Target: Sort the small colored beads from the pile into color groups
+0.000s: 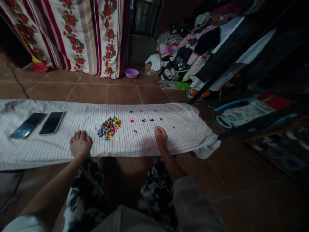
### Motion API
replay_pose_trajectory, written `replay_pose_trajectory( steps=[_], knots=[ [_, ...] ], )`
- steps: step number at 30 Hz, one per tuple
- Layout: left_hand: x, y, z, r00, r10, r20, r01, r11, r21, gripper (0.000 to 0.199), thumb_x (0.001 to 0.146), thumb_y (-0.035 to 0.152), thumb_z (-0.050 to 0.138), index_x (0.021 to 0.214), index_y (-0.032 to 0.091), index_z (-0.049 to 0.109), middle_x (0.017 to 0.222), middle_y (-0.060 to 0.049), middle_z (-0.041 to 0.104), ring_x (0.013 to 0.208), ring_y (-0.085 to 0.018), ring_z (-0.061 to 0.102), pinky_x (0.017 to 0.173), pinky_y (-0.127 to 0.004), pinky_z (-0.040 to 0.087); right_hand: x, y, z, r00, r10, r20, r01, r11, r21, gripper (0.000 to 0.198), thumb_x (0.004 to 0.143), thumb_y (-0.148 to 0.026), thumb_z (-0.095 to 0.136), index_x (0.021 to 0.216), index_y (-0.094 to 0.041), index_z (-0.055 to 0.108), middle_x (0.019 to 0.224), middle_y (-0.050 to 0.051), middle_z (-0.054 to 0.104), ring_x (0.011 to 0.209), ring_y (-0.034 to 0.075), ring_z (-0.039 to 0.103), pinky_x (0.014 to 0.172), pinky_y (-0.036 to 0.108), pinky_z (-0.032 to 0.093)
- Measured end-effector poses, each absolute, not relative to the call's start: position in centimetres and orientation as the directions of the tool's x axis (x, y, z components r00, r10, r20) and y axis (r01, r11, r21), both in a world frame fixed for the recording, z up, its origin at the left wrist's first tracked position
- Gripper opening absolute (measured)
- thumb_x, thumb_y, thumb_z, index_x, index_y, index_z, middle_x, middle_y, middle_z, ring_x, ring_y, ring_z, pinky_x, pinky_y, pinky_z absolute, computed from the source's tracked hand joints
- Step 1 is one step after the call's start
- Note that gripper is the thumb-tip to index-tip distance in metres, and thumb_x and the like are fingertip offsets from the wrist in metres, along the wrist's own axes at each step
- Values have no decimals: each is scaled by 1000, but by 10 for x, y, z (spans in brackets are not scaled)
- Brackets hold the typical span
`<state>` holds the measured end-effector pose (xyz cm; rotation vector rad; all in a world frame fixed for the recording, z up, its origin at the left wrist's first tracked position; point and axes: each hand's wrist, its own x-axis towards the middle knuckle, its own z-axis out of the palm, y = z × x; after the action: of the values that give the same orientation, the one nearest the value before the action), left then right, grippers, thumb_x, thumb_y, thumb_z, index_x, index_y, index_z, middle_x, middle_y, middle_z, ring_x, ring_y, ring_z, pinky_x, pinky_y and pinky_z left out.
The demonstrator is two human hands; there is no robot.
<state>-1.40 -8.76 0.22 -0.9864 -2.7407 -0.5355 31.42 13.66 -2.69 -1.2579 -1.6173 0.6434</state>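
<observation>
A heap of tiny multicoloured beads (109, 128) lies on a striped cloth (125, 145). Right of the heap, small groups and single pieces are spread out by colour, among them red beads (131, 121), dark brown beads (143, 120), black beads (152, 120) and yellow beads (163, 110). My right hand (161, 138) is closed, thumb against the fingers, just over the cloth near a small grey bead (148, 130); anything inside it is hidden. To the left of the heap my left hand (81, 144) rests on the cloth, fingers curled in, with nothing visible in it.
Two phones, a larger phone (28, 125) and a smaller phone (52, 123), lie at the left on the cloth. Beyond are a floral curtain (84, 38), a purple basin (131, 73) and a pile of clothes (183, 51). A dark slanted post (217, 69) stands at the right.
</observation>
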Motion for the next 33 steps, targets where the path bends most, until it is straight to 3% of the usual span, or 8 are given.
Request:
replay_pose_trajectory(
  steps=[6,11,19,25,33],
  knots=[
    [-20,-89,-11,-765,563,313,642,706,299,49,92,28,31,126,8,60,138,-19,56,133,-29,45,111,-44,29,245,101,-29,-436,857,274,335,437,-835,26,86,-30,49,97,-22,71,95,4,73,89,19,67,85,34,53],
    [-23,-89,-14,-764,567,308,645,694,321,48,92,27,33,126,8,60,138,-20,55,134,-29,44,111,-45,28,197,79,-37,-625,730,277,309,557,-771,24,87,-20,51,96,-22,73,95,4,72,90,17,66,86,31,52],
    [-27,-88,-21,-752,562,343,656,686,314,44,92,27,36,124,10,61,137,-18,57,132,-30,46,110,-45,30,147,65,-29,-691,684,235,393,628,-672,25,87,-14,54,98,-24,75,93,3,67,89,16,62,85,28,50],
    [-28,-86,-26,-740,547,392,665,682,303,39,91,26,38,119,12,62,133,-17,59,129,-30,48,107,-46,32,117,65,-8,-736,666,117,507,658,-557,27,93,-21,50,106,-24,74,104,5,63,98,17,60,88,26,47],
    [-28,-86,-24,-741,548,388,665,681,307,38,90,24,40,118,13,62,133,-17,59,129,-30,48,107,-46,33,92,72,6,-768,637,-66,613,703,-360,32,96,-22,44,113,-29,71,110,5,61,96,17,61,85,27,46]
  ],
)
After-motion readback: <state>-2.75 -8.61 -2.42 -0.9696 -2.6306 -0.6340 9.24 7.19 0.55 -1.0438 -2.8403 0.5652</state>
